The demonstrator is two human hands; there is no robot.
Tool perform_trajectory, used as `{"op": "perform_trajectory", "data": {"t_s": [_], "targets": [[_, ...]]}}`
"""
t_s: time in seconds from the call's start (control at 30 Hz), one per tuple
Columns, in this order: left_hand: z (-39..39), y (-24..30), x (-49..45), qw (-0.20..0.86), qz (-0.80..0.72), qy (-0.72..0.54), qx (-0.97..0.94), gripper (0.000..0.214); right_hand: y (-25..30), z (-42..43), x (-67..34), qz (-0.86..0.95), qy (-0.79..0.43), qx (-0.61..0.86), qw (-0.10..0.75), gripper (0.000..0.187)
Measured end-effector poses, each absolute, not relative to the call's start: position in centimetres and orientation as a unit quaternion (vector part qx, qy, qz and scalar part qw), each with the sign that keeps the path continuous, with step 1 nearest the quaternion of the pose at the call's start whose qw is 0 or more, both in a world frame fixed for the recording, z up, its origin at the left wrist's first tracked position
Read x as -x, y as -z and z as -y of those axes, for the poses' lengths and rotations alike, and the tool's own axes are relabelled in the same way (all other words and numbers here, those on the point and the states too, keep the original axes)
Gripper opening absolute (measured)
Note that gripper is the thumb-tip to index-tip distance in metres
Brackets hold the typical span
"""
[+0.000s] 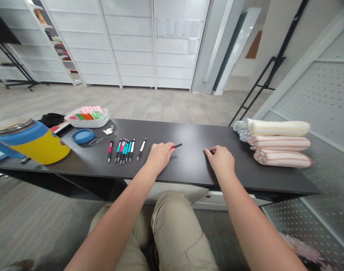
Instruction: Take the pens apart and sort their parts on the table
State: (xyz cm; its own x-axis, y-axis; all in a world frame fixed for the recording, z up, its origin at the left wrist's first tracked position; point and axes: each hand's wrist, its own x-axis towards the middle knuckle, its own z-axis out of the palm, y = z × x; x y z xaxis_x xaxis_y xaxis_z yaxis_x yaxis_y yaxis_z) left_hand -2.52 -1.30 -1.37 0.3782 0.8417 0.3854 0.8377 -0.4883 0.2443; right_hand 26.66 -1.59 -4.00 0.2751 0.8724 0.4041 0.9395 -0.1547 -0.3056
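Note:
My left hand (159, 157) rests on the dark tabletop (188, 135), its fingers closed on a black pen with a red band (176, 146). My right hand (221, 161) lies a short way to the right, pinching a small dark object (211, 151) that is mostly hidden by the fingers. Left of my hands, several black, pink and teal pens (123, 151) lie side by side. A pink pen (110, 151) sits apart on their left, and a black-and-white pen (141, 149) on their right.
A yellow and blue tumbler (33, 142) stands at the left end, near a blue lid (82, 136) and a white tray of colourful items (87, 117). Folded striped towels (280, 143) are stacked at the right. A perforated panel (324, 101) stands beyond them.

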Motion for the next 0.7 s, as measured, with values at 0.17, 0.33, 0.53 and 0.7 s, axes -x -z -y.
{"op": "perform_trajectory", "data": {"t_s": [0.17,0.33,0.53,0.7], "targets": [[1.4,1.4,2.5,0.000,-0.500,-0.231,-0.834,0.024,4.2,1.5,-26.3,0.617,0.072,0.740,0.258,0.025],[1.3,1.5,2.4,-0.001,-0.497,-0.229,-0.837,0.024,4.2,1.4,-26.4,0.642,0.063,0.714,0.274,0.024],[1.4,1.2,2.3,-0.004,-0.484,-0.225,-0.845,0.025,3.5,1.8,-24.9,0.688,0.003,0.657,0.307,0.023],[1.5,0.8,2.0,0.007,-0.456,-0.214,-0.864,0.027,3.0,2.6,-22.9,0.708,-0.155,0.558,0.406,0.021]]}}
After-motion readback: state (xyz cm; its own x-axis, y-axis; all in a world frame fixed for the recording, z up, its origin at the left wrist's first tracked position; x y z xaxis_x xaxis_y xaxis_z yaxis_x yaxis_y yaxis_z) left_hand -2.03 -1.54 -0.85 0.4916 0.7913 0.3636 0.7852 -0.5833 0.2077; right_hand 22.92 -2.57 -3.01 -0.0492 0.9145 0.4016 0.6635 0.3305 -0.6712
